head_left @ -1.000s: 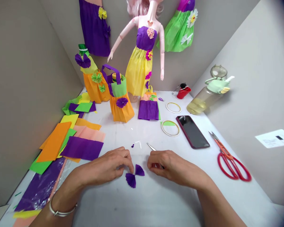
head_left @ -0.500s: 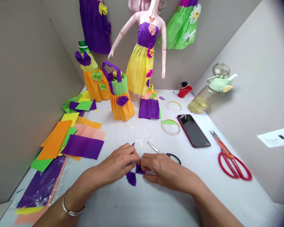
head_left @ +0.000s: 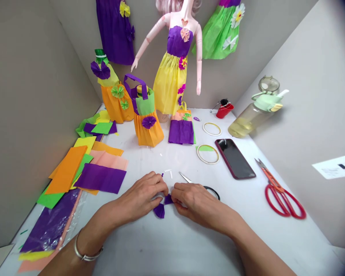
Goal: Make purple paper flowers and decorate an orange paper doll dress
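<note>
My left hand (head_left: 143, 196) and my right hand (head_left: 196, 202) meet low over the table, fingertips pinched close together. Below the left fingers, a small purple pleated paper fan (head_left: 160, 211) spreads out from the pinch. Between the hands shows a piece of purple paper (head_left: 168, 199), pinched by the right fingers and partly covered by them. How the two purple parts join is hidden behind the fingers. Small black-handled scissors (head_left: 185, 177) lie just beyond my right hand, which covers their middle.
Coloured paper sheets (head_left: 103, 178) pile up on the left. Red-handled scissors (head_left: 278, 195), a phone (head_left: 235, 159), tape rolls (head_left: 208, 154) and a drink bottle (head_left: 251, 117) lie on the right. A dressed doll (head_left: 175, 69) and a small orange-and-green bag (head_left: 148, 128) stand at the back.
The pleated fan has shifted slightly away from me and now shows less below the left fingers. Less of the other purple piece is visible as the right fingers cover it.
</note>
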`<state>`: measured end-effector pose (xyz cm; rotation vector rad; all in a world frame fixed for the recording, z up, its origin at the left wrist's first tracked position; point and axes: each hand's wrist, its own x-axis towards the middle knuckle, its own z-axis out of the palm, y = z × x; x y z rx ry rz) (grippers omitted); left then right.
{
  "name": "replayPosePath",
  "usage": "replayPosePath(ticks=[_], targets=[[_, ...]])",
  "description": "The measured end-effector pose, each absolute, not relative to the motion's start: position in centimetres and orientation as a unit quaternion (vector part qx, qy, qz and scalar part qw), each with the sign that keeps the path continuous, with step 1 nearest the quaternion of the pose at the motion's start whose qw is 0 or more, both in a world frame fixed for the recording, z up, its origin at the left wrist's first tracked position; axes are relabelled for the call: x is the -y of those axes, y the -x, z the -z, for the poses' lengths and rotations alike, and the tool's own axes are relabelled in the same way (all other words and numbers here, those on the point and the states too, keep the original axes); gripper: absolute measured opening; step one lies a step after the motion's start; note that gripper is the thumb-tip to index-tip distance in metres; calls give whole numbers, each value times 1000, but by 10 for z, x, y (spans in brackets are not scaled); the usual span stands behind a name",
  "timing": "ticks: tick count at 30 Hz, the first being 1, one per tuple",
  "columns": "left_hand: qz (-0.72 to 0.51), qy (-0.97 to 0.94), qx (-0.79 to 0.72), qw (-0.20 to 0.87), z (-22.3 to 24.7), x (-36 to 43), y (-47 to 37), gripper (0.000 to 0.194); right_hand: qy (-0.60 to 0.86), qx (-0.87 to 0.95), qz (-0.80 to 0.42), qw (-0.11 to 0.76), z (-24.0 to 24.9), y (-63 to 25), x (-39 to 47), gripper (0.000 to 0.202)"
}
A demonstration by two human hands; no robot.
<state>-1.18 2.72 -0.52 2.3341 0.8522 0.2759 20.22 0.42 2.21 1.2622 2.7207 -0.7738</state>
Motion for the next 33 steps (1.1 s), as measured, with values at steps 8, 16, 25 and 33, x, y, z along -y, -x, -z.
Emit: replayPosePath(ticks=[8, 16, 25, 33], targets=[[-120, -890, -323, 299, 10, -28, 9, 15, -422, -880, 217, -9, -20, -203, -6, 11], [-150, -885, -330, 292, 10, -31, 11, 13, -425, -890, 163, -12, -18, -204, -6, 14], [-106, -903, -343, 235, 1, -29, 13, 16, -425, -897, 124, 7, -4, -202, -7, 16], [-69, -885, -351, 297, -1, -26, 21, 13, -422, -889, 176, 23, -11, -202, -5, 11]])
